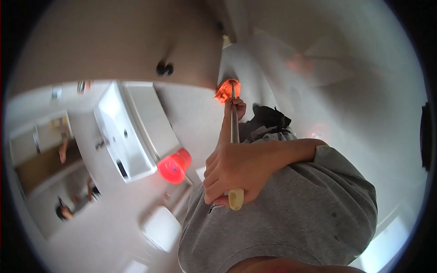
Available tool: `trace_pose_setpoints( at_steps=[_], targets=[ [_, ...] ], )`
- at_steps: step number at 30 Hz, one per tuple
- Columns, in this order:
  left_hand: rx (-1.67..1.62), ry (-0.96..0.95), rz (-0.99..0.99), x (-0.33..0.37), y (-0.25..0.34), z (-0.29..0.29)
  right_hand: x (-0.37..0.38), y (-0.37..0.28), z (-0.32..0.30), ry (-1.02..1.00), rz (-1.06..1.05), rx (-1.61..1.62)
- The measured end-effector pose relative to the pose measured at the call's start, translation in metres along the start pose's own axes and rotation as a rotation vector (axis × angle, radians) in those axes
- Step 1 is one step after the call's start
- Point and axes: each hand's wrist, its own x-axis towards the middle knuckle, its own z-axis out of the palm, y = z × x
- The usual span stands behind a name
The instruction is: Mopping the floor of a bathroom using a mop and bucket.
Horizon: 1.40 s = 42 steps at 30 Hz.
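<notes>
Right hand (241, 168) and left hand (240, 107) clasp a shiny-shafted, orange-headed mop (235, 127).

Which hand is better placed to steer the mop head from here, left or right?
Probably the left hand: it grips the pole low, close to the orange mop head. The right hand holds it near the pale end, farther away.

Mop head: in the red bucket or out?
Out. The orange mop head shows at the far end of the handle, with pale floor between it and the red bucket.
</notes>
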Motion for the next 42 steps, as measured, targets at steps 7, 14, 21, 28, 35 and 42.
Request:
trace_pose_setpoints(
  at_steps=[7, 14, 21, 28, 35, 42],
  targets=[
    [0.292, -0.168, -0.206, 0.118, -0.017, 0.089, -0.063, -0.036, -0.03, 0.148, 0.102, -0.29],
    [0.44, -0.001, -0.246, 0.132, 0.004, 0.098, -0.069, -0.012, -0.004, 0.304, 0.056, -0.451],
    [0.2, 0.236, 0.112, 0.049, 0.035, -0.03, -0.025, 0.032, 0.009, 0.195, 0.281, -0.405],
    [0.007, 0.328, 0.369, -0.091, 0.079, -0.151, 0.019, 0.094, 0.045, 0.131, 0.574, -0.028],
    [-0.185, 0.389, 0.531, -0.243, 0.129, -0.282, 0.075, 0.129, 0.191, 0.0, 0.694, 0.212],
    [-0.395, 0.349, 0.64, -0.332, 0.126, -0.346, 0.108, 0.099, 0.29, -0.116, 0.704, 0.211]
  ],
)
